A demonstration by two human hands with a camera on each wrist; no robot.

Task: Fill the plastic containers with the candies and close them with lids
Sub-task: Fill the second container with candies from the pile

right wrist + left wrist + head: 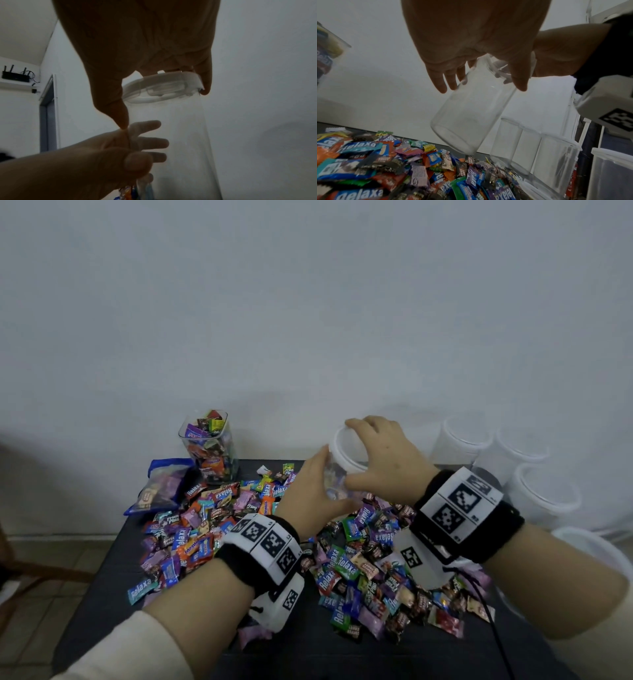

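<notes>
Hands are sharing one empty jar [337,470] above the candies [346,563] on the bench [113,587]: left hand [308,491] is curling round its body to steady it, while right hand [383,457] is gripping the lid [161,88], probably to remove it for filling.
</notes>
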